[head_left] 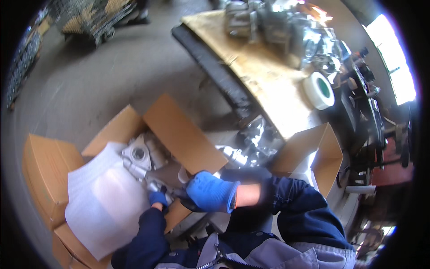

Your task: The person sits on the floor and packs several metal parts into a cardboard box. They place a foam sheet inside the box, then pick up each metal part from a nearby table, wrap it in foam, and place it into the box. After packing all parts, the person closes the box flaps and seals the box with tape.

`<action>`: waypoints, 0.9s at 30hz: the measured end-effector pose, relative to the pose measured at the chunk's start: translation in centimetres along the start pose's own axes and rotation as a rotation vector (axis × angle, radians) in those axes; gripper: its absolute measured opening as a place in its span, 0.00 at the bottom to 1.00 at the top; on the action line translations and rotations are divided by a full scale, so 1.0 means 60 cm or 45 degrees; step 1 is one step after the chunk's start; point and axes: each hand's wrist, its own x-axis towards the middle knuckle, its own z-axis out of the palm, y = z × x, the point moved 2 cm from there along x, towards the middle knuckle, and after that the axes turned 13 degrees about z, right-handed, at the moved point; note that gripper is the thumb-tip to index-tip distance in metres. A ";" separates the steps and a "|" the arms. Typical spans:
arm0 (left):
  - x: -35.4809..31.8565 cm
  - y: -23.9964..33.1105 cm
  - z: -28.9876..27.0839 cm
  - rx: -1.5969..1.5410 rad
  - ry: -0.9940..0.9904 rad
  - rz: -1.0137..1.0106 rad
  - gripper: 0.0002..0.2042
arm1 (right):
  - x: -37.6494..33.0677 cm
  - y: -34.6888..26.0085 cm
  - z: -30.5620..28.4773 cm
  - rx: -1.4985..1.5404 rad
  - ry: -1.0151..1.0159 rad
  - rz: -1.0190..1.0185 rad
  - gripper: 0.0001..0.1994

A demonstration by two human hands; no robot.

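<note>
A wooden counter (pixel 262 76) crosses the upper right of the frame, carrying grey metal parts (pixel 268 22) and a tape roll (pixel 319 90). A second open carton (pixel 320 152) sits at right. A wire crate (pixel 92 18) stands upper left on the concrete floor (pixel 112 76).

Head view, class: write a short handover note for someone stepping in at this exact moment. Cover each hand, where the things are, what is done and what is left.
Left hand, blue-gloved: low in the open cardboard box, gripping the grey metal casting.
Right hand, blue-gloved: on the near end of the same casting; what it grips is hidden.
White foam sheet: folded back over the box's left side.
Second open box: to the right, beside the wooden bench with the tape roll.
Done: flaps open, foam peeled aside, casting exposed.
Left: casting not yet out of the box.
</note>
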 end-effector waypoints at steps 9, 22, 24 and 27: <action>-0.093 0.186 -0.203 0.040 0.236 0.394 0.30 | 0.038 0.287 -0.328 -0.165 2.170 0.712 0.28; -0.243 0.476 -0.306 -0.101 0.819 1.535 0.40 | -0.012 0.433 -0.386 1.000 1.558 0.592 0.31; -0.281 0.539 -0.332 0.104 1.040 1.756 0.42 | -0.076 0.325 -0.363 1.383 1.373 0.272 0.29; -0.343 0.627 -0.335 0.249 1.161 1.861 0.43 | -0.167 0.198 -0.340 0.688 0.910 0.072 0.21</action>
